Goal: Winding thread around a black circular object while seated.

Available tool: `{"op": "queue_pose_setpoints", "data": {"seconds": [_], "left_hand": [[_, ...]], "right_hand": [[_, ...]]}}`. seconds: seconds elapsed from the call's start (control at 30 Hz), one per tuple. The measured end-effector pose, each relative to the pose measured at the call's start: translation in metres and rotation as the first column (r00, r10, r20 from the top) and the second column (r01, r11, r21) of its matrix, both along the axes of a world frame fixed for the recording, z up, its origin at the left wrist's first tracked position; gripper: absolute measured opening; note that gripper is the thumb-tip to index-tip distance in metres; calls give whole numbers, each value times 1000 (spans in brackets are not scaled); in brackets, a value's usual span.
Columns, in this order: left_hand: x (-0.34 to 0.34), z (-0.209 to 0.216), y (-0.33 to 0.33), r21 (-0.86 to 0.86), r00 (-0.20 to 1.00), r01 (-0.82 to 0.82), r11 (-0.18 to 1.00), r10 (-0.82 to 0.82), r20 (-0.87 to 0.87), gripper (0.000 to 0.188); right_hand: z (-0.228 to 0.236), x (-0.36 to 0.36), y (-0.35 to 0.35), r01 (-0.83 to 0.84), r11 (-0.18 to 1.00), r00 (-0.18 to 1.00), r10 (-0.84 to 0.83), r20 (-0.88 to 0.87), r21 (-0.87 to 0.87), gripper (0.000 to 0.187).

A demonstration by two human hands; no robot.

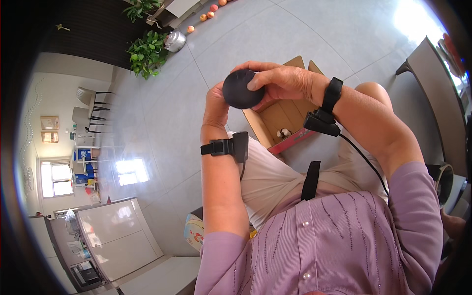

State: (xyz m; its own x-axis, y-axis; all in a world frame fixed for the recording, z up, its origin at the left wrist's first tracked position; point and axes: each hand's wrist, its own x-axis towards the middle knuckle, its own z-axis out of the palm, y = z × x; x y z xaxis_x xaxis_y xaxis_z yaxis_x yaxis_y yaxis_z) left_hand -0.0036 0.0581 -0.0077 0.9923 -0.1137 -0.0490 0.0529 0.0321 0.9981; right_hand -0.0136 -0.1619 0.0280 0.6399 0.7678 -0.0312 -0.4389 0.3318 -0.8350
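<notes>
A round, matte black object [244, 89], smooth and about palm-sized, is held up over the cardboard box [295, 120]; from here I cannot tell whether it is a ball, a lid or a bowl. My left hand [216, 101] grips its left edge, with most of the fingers hidden behind it. On its right side my right hand [282, 81] is closed, the thumb pressed onto the dark face and the other fingers round the far edge. Inside the open box, beneath my hands, lie a few small whitish lumps [283, 132], perhaps garlic bulbs.
Several peach-coloured round fruits [210, 14] lie on the tiled floor at the far side. Near them stand a silver kettle [175, 42] and a leafy green plant [147, 54]. A low table [432, 73] is at the right; pale cabinets [118, 231] are at the lower left.
</notes>
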Motion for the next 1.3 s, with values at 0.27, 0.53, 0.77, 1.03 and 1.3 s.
{"op": "queue_pose_setpoints", "data": {"seconds": [0.27,0.53,0.77,1.03,1.3], "left_hand": [[-8,13,-2,142,985,168,976,-162,-56,8],[-7,3,8,-70,976,216,974,-215,22,3],[-3,3,10,-108,978,201,974,-192,84,7],[-1,2,11,-87,983,181,980,-179,34,10],[1,0,11,-110,983,182,977,-185,-10,7]], "right_hand": [[-3,10,-3,432,900,899,-435,-40,-60,57],[-19,15,-4,646,558,699,-157,698,-521,69],[-11,3,-4,212,771,839,171,516,-600,74],[7,-7,-6,-25,950,988,72,139,-311,79],[1,-2,0,-43,991,994,54,92,-124,64]]}}
